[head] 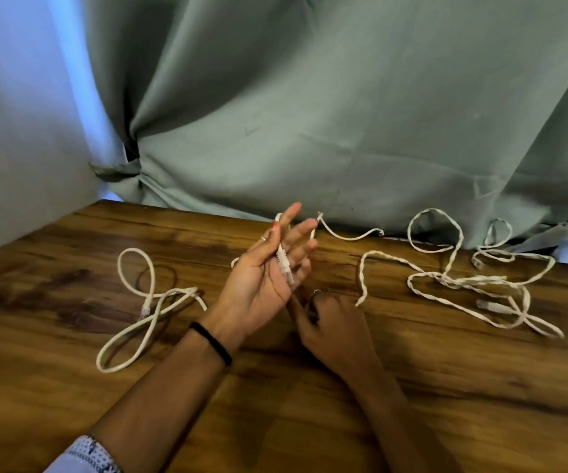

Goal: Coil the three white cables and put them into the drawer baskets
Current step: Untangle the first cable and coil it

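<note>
Three white cables on my wooden table [412,387]: one smooth cable [146,312] looped at left, one cable [351,236] threaded through my fingers at centre, one twisted cable [463,281] tangled at right. Two hands in view: my left hand [269,281], palm up, and my right hand [334,322], knuckles up. One black band [211,342] on left wrist. One green curtain [344,114] behind.

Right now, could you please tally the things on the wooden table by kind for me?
White cables: 3, a smooth one at left, one across the left hand, a twisted tangle at right
Hands: 2, left, right
Black wristband: 1
Total: 6
</note>
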